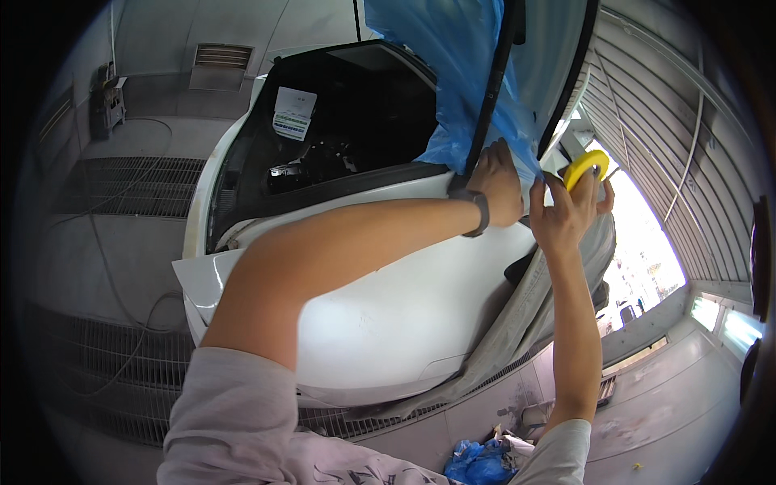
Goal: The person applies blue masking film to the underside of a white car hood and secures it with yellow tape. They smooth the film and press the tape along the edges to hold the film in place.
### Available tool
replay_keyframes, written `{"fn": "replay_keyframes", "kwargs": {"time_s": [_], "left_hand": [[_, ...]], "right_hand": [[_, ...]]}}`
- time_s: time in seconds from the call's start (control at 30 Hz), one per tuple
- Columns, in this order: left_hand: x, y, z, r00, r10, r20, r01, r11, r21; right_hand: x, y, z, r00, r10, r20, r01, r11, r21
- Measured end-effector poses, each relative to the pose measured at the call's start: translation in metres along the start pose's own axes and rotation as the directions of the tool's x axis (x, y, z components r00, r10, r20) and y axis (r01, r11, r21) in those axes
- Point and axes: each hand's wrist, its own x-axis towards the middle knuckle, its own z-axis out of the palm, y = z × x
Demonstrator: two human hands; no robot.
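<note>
A yellow roll of tape (587, 170) is in my right hand (563, 217), its fingers closed round the roll and its thumb and a fingertip at the edge of the blue plastic film (461, 97). My left hand (499, 190), with a dark band (477, 212) on the wrist, lies against the lower part of that film. Its fingers point up and rest flat, just beside a long black strip (493, 89). The film hangs over the upper part of a white car (380, 315). What lies under my left fingertips is hidden.
Left of the film is a dark car window (364, 105) with a paper label (293, 113). Grey sheeting (509, 323) drapes the car's right side. Floor grates (137, 186) and a hose (105, 267) lie at left. Crumpled blue plastic (477, 461) is at the bottom.
</note>
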Motion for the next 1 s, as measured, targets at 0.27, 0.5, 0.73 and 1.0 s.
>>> {"fn": "replay_keyframes", "kwargs": {"time_s": [0.27, 0.5, 0.73, 1.0], "left_hand": [[0.018, 0.011, 0.014, 0.874, 0.037, 0.484, -0.255, 0.884, 0.393], [0.007, 0.029, 0.036, 0.927, -0.047, 0.371, 0.07, 0.996, -0.051], [0.012, 0.034, 0.049, 0.919, 0.123, 0.374, -0.188, 0.972, 0.143], [0.024, 0.033, -0.094, 0.705, 0.708, -0.03, -0.624, 0.64, 0.448]], "right_hand": [[0.053, 0.023, -0.01, 0.99, -0.06, 0.13, 0.072, 0.993, -0.094], [0.068, 0.035, -0.016, 0.981, -0.145, 0.127, 0.157, 0.983, -0.096], [0.065, 0.033, -0.015, 0.972, -0.154, 0.177, 0.148, 0.988, 0.045], [0.039, 0.047, -0.017, 0.98, -0.082, 0.182, 0.066, 0.994, 0.09]]}}
